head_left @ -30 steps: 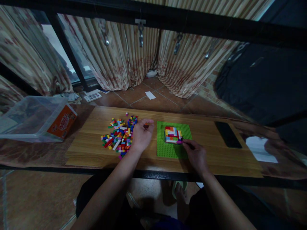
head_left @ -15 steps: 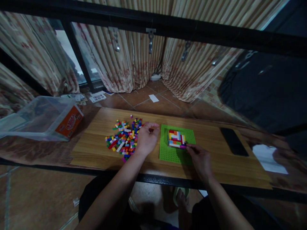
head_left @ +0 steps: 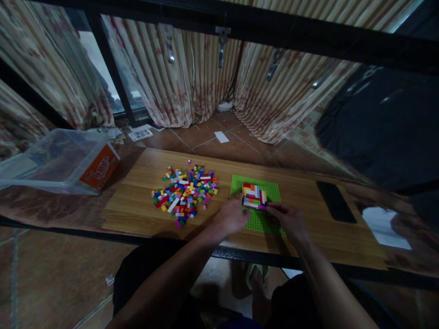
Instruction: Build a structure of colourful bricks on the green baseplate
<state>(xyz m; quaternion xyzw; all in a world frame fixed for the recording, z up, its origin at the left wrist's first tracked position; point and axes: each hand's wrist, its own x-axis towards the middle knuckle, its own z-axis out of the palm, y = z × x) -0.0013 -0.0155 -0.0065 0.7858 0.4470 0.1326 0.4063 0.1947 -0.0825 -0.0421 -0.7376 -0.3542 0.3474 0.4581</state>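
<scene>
A block of colourful toy bricks (head_left: 254, 195), mostly white, red, orange and yellow on top, sits over a green studded baseplate (head_left: 272, 183). At its left edge, my left hand (head_left: 233, 214) closes with fingers and thumb against the bricks. My right hand (head_left: 288, 220) pinches the lower right corner of the same block. The fingertips partly hide the block's sides, so I cannot tell whether it rests on the plate or is slightly raised. Left of the plate lies a spread pile of loose toy bricks (head_left: 185, 189) in many colours.
A clear plastic bin (head_left: 58, 160) with an orange label stands left of the wooden board (head_left: 133, 192). On the right lie a black phone (head_left: 336, 202) and a crumpled white paper (head_left: 384, 224). A dark rail (head_left: 308, 34) crosses above, before the curtains.
My left hand has moved right from beside the brick pile to the block's left edge. My right hand stays at the block's lower right corner. The view has shifted slightly.
</scene>
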